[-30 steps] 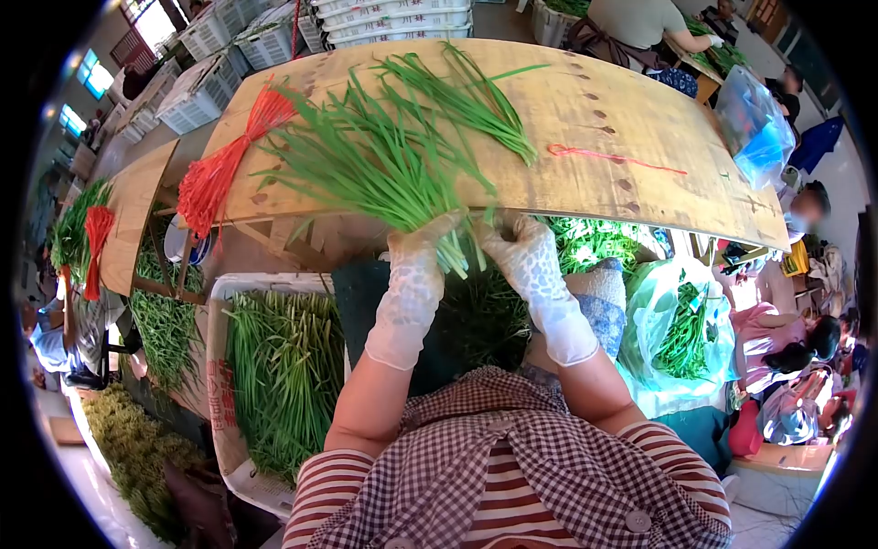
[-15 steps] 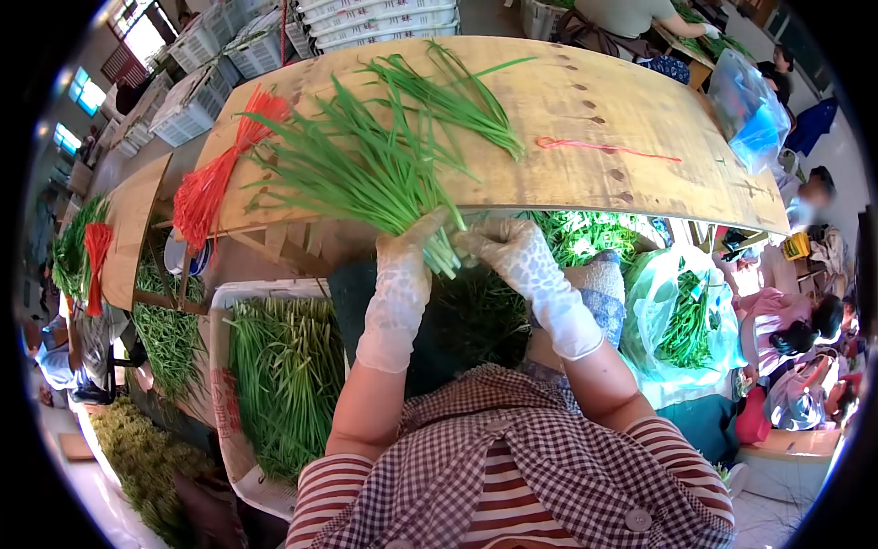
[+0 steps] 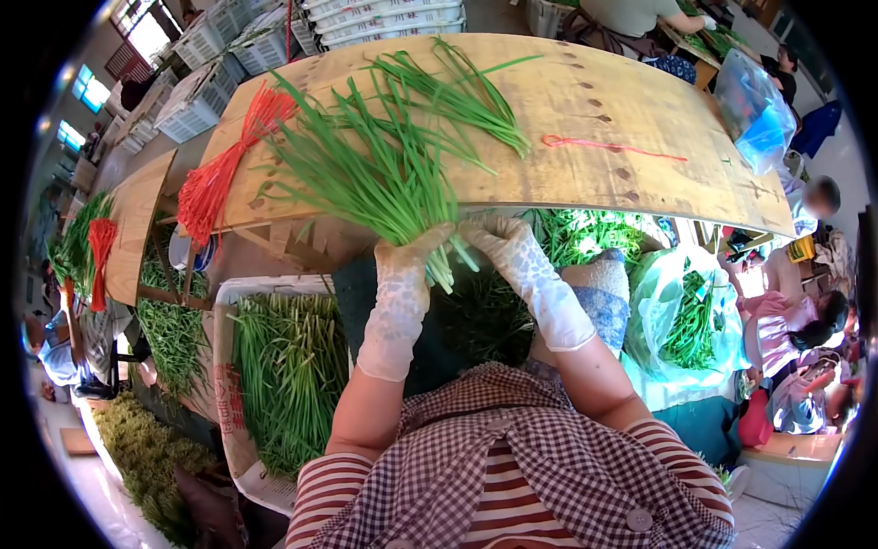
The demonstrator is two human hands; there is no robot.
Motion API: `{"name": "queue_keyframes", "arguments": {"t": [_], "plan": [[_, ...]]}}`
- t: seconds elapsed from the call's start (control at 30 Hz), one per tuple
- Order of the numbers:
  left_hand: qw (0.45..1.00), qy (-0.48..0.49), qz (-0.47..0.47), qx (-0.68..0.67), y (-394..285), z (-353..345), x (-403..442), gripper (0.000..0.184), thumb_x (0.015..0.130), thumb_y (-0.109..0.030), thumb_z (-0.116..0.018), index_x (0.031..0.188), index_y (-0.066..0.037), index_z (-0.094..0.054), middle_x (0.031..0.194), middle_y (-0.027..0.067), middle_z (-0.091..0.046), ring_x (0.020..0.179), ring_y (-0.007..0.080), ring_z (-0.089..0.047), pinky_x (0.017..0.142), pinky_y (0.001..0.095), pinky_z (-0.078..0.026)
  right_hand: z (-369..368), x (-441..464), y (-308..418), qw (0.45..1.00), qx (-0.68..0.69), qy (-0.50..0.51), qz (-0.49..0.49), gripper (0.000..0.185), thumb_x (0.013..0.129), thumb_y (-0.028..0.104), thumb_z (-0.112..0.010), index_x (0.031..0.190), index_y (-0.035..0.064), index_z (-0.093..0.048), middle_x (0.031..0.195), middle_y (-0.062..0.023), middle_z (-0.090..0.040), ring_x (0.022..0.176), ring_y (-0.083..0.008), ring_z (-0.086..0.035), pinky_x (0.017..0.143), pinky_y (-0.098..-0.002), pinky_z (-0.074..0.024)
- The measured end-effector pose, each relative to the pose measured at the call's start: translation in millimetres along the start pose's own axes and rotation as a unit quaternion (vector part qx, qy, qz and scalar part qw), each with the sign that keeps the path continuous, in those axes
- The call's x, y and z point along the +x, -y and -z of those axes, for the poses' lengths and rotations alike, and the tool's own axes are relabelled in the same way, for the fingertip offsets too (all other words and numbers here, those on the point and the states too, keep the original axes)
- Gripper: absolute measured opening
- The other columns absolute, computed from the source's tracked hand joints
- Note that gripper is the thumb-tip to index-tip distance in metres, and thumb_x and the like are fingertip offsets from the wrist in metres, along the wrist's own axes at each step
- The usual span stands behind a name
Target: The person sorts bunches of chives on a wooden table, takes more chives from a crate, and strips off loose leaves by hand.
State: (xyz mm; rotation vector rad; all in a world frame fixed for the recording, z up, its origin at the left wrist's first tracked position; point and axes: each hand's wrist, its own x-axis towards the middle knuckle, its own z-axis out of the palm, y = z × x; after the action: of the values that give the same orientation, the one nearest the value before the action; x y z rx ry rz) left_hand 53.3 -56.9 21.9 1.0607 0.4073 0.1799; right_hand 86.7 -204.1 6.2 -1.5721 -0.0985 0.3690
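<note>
My left hand [image 3: 412,252], in a pale patterned glove, is closed round the lower stalks of a bunch of long green leaves [image 3: 366,178]. The leaves fan out to the upper left over the wooden table [image 3: 658,137]. My right hand [image 3: 494,240], gloved the same way, is closed at the bunch's right side, its fingertips on the stalk ends. Farther back on the wood lies a smaller bunch [image 3: 476,105]. A red tie [image 3: 613,147] is stretched out on the right, and a bundle of red strings [image 3: 224,174] hangs over the left edge.
Below left stands a white crate [image 3: 224,366] full of green stalks. A clear bag of greens [image 3: 690,320] and a blue-white cloth [image 3: 599,293] are at the right. White crates [image 3: 389,23] are stacked behind the table. Other people sit at both sides and at the back.
The bunch stays in my left hand, its leaves slightly more upright. My right hand has moved from a little apart to against the stalks. The view has shifted slightly.
</note>
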Motion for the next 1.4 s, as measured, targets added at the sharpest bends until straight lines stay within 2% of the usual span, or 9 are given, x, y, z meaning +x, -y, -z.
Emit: {"name": "queue_keyframes", "arguments": {"t": [0.37, 0.47, 0.67, 0.73, 0.93, 1.1, 1.23, 1.3, 1.4], "plan": [[0.992, -0.023, -0.108, 0.062, -23, 6, -14, 0.046, 0.072, 0.009, -0.07, 0.115, 0.008, -0.053, 0.101, 0.0158, -0.066, 0.082, 0.022, -0.066, 0.081, 0.0318, -0.056, 15, -17, -15, 0.989, -0.073, 0.104, -0.074, 0.023, 0.083, 0.018, -0.069, 0.088, -0.0042, -0.067, 0.077, -0.0068, -0.066, 0.069, -0.0111, -0.061, 0.067, -0.023, -0.0505], [0.973, 0.05, -0.224, 0.033, -78, 4, -22, 0.061, 0.069, 0.005, -0.074, 0.126, -0.001, -0.052, 0.116, 0.0113, -0.06, 0.102, 0.0193, -0.061, 0.085, 0.0313, -0.053, 31, -36, -42, 0.833, -0.479, 0.271, -0.053, 0.026, 0.078, 0.027, -0.065, 0.094, 0.0074, -0.07, 0.09, -0.0122, -0.07, 0.083, -0.0266, -0.067, 0.079, -0.0366, -0.0533], [0.966, 0.09, -0.189, 0.149, -100, 38, 68, 0.032, 0.078, 0.001, -0.069, 0.11, 0.002, -0.063, 0.104, 0.0117, -0.065, 0.087, 0.0159, -0.064, 0.067, 0.0283, -0.054, 31, -36, 4, 0.852, -0.471, -0.013, 0.228, 0.025, 0.082, 0.029, -0.066, 0.094, 0.0074, -0.07, 0.086, -0.0148, -0.068, 0.077, -0.0306, -0.067, 0.068, -0.0401, -0.0536], [0.998, 0.06, 0.031, 0.009, -96, 3, 58, 0.019, 0.084, -0.002, -0.065, 0.101, 0.004, -0.063, 0.092, 0.0132, -0.066, 0.068, 0.0159, -0.063, 0.055, 0.0252, -0.053, 28, -19, 35, 0.795, -0.529, -0.159, 0.25, 0.023, 0.082, 0.028, -0.065, 0.087, 0.0058, -0.068, 0.075, -0.0151, -0.066, 0.068, -0.0293, -0.066, 0.058, -0.0385, -0.0529], [0.984, 0.091, 0.119, -0.1, -47, -15, 32, 0.016, 0.086, -0.005, -0.064, 0.099, 0.003, -0.06, 0.081, 0.0098, -0.061, 0.064, 0.0192, -0.059, 0.057, 0.0304, -0.054, 11, 62, 25, 0.588, -0.723, -0.277, 0.233, 0.01, 0.081, 0.019, -0.064, 0.076, 0.0106, -0.062, 0.062, -0.0099, -0.057, 0.059, -0.0251, -0.064, 0.049, -0.0347, -0.0505], [0.991, 0.001, 0.126, -0.052, -16, -22, 30, 0.015, 0.086, -0.006, -0.065, 0.098, 0.001, -0.062, 0.088, 0.0099, -0.064, 0.074, 0.0186, -0.062, 0.066, 0.0303, -0.055, 6, 2, 71, 0.888, -0.439, -0.038, 0.133, 0.032, 0.083, 0.034, -0.061, 0.097, 0.0061, -0.067, 0.09, -0.0196, -0.067, 0.081, -0.0383, -0.065, 0.077, -0.0428, -0.0526], [0.99, 0.081, 0.09, -0.078, -44, -23, 23, 0.013, 0.086, -0.008, -0.065, 0.096, -0.001, -0.063, 0.088, 0.0071, -0.064, 0.074, 0.0148, -0.061, 0.069, 0.029, -0.054, 25, 5, 88, 0.808, -0.514, -0.204, 0.205, 0.032, 0.084, 0.037, -0.062, 0.094, 0.0072, -0.068, 0.08, -0.017, -0.066, 0.074, -0.0329, -0.066, 0.067, -0.0416, -0.0527], [0.977, 0.154, 0.047, -0.137, -56, -22, 29, 0.014, 0.087, -0.012, -0.065, 0.098, -0.003, -0.062, 0.083, 0.003, -0.061, 0.07, 0.0122, -0.058, 0.07, 0.0295, -0.053, 53, 53, 70, 0.663, -0.627, -0.337, 0.232, 0.026, 0.082, 0.033, -0.064, 0.086, 0.0081, -0.069, 0.075, -0.0148, -0.065, 0.07, -0.0296, -0.066, 0.063, -0.0419, -0.0521], [0.968, 0.175, 0.053, -0.172, -52, -18, 29, 0.016, 0.088, -0.013, -0.064, 0.1, -0.002, -0.061, 0.081, 0.0023, -0.059, 0.069, 0.012, -0.057, 0.068, 0.0311, -0.053, 72, 84, 61, 0.683, -0.672, -0.242, 0.156, 0.024, 0.081, 0.031, -0.065, 0.08, 0.0077, -0.07, 0.074, -0.0151, -0.066, 0.072, -0.0304, -0.066, 0.065, -0.0415, -0.0518]]}}
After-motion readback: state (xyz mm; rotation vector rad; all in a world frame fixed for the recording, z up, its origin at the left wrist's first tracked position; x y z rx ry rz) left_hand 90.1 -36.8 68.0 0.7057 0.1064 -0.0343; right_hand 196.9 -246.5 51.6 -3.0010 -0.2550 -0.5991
